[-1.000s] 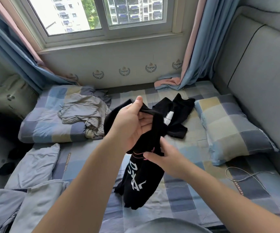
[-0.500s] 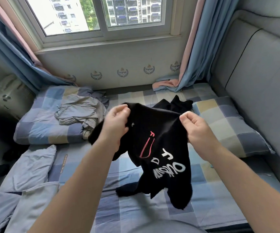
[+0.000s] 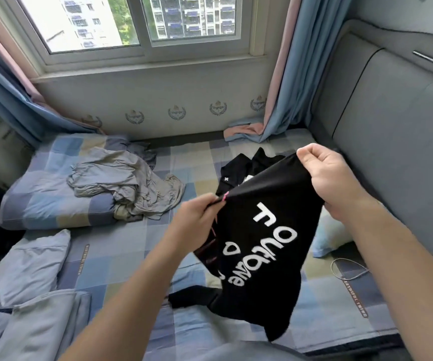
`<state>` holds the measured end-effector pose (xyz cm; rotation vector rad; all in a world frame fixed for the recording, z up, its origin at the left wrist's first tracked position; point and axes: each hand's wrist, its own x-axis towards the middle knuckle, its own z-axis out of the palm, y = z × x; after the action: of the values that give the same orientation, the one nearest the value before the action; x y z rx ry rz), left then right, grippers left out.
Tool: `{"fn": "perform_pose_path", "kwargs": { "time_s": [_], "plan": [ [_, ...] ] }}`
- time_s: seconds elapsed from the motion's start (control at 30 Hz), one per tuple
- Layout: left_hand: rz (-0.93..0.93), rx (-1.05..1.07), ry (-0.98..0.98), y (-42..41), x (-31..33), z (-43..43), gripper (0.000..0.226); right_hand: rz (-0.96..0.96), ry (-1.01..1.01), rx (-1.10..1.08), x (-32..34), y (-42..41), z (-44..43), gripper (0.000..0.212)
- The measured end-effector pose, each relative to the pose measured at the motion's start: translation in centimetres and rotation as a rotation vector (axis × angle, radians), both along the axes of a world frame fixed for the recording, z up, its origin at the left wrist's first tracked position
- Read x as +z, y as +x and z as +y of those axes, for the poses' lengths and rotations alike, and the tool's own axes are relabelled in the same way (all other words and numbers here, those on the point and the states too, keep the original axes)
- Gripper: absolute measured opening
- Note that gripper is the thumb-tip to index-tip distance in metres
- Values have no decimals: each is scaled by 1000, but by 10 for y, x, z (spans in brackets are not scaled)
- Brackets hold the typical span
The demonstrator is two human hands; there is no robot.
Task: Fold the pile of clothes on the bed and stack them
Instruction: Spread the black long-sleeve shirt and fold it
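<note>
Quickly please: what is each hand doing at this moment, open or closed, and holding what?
Left hand: closed, pinching the top edge of the black shirt.
Right hand: closed, gripping the same shirt at its other corner.

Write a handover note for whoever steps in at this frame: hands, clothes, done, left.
Left hand pinches one edge of the black printed shirt; right hand grips the other, holding it spread above the bed, lower end reaching the sheet.
A second black garment lies behind it; a grey garment is crumpled on the left pillow.
Done: no folded stack in view.
Left: fold these three and stack them.
</note>
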<state>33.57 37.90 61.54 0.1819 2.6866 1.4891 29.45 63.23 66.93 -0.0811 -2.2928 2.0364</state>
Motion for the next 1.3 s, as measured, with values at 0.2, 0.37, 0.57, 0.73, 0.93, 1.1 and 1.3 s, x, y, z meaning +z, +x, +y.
{"fn": "perform_pose_path", "kwargs": {
  "time_s": [0.2,0.37,0.57,0.73,0.93,1.1,1.3],
  "plan": [
    [-40,206,305,-18,48,4,43,78,237,-181,-20,12,-17,14],
    [-101,229,433,-12,71,13,49,-39,281,281,-48,65,-71,18],
    [-120,410,744,-15,101,6,52,-147,301,289,-87,62,-97,22],
    [-57,708,726,-39,82,-41,34,-9,273,235,-54,42,-60,28],
    [-23,647,401,-42,39,-49,23,-4,3,198,-6,21,-51,12],
    [109,185,103,3,41,-11,19,-210,-249,141,18,13,-48,20],
    [-229,-245,11,34,-7,57,12,-324,-474,-20,32,17,-53,20]
  ]
}}
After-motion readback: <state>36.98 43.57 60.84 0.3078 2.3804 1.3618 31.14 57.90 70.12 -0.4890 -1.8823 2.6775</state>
